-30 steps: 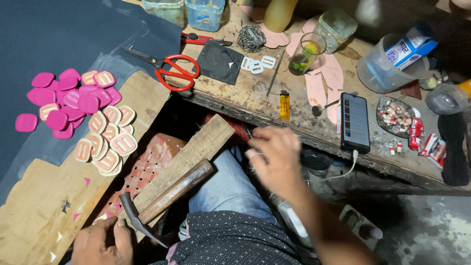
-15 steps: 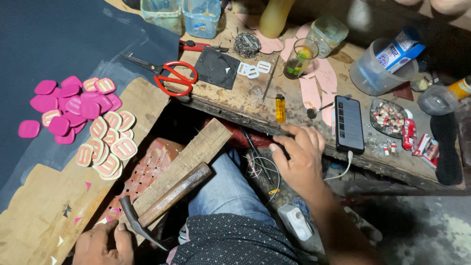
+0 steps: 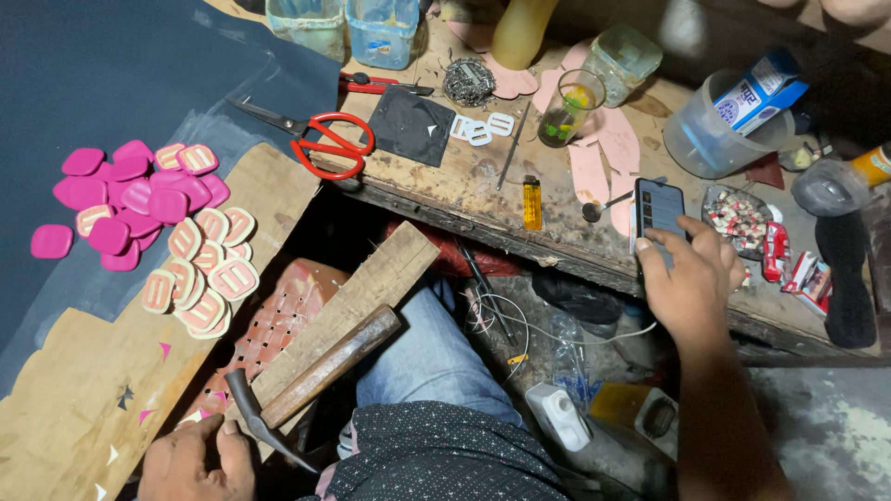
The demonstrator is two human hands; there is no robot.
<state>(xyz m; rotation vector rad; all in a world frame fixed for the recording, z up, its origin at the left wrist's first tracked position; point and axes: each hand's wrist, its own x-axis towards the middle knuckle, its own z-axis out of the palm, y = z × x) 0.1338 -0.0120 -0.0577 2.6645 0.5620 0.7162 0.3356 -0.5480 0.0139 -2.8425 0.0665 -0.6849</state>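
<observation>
On a cluttered wooden bench (image 3: 464, 186), the right hand (image 3: 691, 283) rests fingers spread on a phone (image 3: 657, 206) at its eleven o'clock, long axis running away from the person, while the left hand (image 3: 195, 459), at seven o'clock, loosely curled, touches a hammer (image 3: 306, 385) head.

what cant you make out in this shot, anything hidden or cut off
- Phone, head view: the right hand covers its lower part; the screen is too small to read.
- Left hand, head view: cut off by the bottom edge, so its grip by the hammer is unclear.
- Two plastic tubs, head view: cut by the top edge, contents unclear.
- Small tray, head view: its pieces are too small to identify.
</observation>
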